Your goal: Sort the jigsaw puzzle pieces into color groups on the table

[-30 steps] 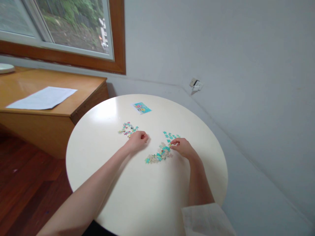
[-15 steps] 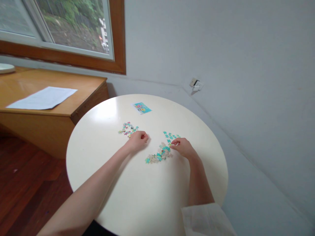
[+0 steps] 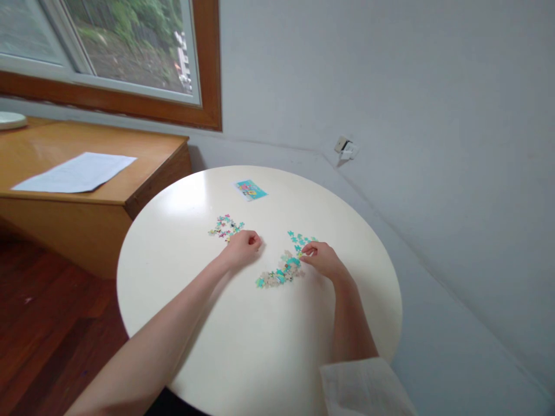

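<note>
My right hand (image 3: 321,258) is at the right end of a curved heap of jigsaw puzzle pieces (image 3: 281,275), some turquoise and some beige. Thumb and forefinger are pinched at a small yellowish puzzle piece (image 3: 300,254). Just beyond the fingers lie loose turquoise puzzle pieces (image 3: 297,238). My left hand (image 3: 245,247) rests on the table with its fingers curled closed; whatever may be inside is hidden. Beside it, partly covered by the hand, is a scattered group of pink, white and turquoise puzzle pieces (image 3: 225,223).
A small colourful picture card (image 3: 251,190) lies toward the far side of the round white table (image 3: 182,248). To the left stands a wooden desk (image 3: 160,150) with a white paper sheet (image 3: 78,171). The wall with a socket (image 3: 346,147) runs close behind and right.
</note>
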The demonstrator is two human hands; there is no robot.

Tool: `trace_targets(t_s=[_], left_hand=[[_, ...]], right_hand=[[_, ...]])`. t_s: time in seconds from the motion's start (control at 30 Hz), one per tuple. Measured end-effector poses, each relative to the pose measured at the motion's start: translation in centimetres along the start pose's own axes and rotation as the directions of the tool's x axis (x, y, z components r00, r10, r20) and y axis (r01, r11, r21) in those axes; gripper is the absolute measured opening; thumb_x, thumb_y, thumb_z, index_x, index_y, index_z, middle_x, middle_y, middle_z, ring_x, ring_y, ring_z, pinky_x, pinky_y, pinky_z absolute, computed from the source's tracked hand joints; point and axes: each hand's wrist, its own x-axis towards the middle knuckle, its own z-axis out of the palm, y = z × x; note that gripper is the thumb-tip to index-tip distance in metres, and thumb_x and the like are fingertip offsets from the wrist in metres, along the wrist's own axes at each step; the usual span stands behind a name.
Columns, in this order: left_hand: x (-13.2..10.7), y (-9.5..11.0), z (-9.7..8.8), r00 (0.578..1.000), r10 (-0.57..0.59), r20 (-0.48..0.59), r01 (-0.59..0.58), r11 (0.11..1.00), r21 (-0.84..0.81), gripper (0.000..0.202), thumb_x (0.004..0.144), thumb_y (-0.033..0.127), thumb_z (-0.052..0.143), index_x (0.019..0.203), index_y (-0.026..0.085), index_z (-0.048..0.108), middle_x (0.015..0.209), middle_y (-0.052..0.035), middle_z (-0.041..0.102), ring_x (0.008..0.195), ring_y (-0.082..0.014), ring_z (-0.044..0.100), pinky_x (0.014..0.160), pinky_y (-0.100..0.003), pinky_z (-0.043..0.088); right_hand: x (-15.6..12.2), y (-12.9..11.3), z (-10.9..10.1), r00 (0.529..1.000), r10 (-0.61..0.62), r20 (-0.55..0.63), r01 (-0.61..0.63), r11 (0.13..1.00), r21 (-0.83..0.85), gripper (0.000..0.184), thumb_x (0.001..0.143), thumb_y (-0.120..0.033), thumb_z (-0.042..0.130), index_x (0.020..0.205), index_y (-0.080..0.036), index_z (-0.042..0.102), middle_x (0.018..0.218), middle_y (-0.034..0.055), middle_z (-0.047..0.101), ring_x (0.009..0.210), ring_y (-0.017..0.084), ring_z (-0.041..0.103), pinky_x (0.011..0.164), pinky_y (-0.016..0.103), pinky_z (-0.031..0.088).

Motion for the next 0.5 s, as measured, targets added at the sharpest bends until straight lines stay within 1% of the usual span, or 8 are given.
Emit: trace_targets(t_s=[0.1,0.23,0.4,0.5], left_hand=[[0.02,-0.06,0.04,1.000,0.006,0.001,-0.006,1.000,-0.009,0.017,0.072,0.024,0.045,0.060,0.015,0.055,0.056,-0.0007,0.058,0.054,-0.0125,0.049,0.052,-0.023,0.033],[-0.03,-0.02,0.05,1.000,0.003,0.005,-0.003,1.000,-0.022,0.017,0.071,0.024,0.045,0.061,0.015,0.055,0.056,-0.0009,0.059,0.055,-0.0127,0.050,0.052,-0.023,0.033],[-0.07,0.00,0.01,1.000,0.004,0.007,-0.003,0.999,-0.038,0.016,0.071,0.024,0.045,0.062,0.015,0.056,0.057,-0.0009,0.059,0.055,-0.0127,0.050,0.053,-0.023,0.034],[-0.04,-0.05,0.03,1.000,0.001,0.009,-0.001,0.999,-0.041,0.016,0.070,0.024,0.045,0.061,0.015,0.056,0.056,-0.0006,0.058,0.054,-0.0123,0.049,0.053,-0.023,0.033]], right_hand=[[0.14,0.19,0.22,1.000,0.001,0.004,-0.001,0.995,0.100,0.012,0.058,-0.020,0.066,0.070,-0.017,0.063,0.070,0.0014,0.065,0.068,0.015,0.059,0.065,0.025,0.044],[0.39,0.65,0.63,0.999,0.014,0.040,-0.024,0.965,0.261,0.014,0.055,-0.019,0.066,0.068,-0.017,0.060,0.063,-0.0004,0.062,0.064,0.014,0.059,0.064,0.025,0.045],[0.50,0.70,0.85,0.994,-0.014,0.108,-0.027,0.931,0.364,0.014,0.054,-0.021,0.066,0.065,-0.018,0.058,0.059,-0.0010,0.061,0.060,0.014,0.058,0.060,0.026,0.045],[0.46,0.37,0.88,0.992,-0.042,0.116,-0.008,0.915,0.403,0.013,0.055,-0.022,0.065,0.064,-0.017,0.058,0.057,-0.0009,0.060,0.059,0.014,0.058,0.058,0.026,0.044]])
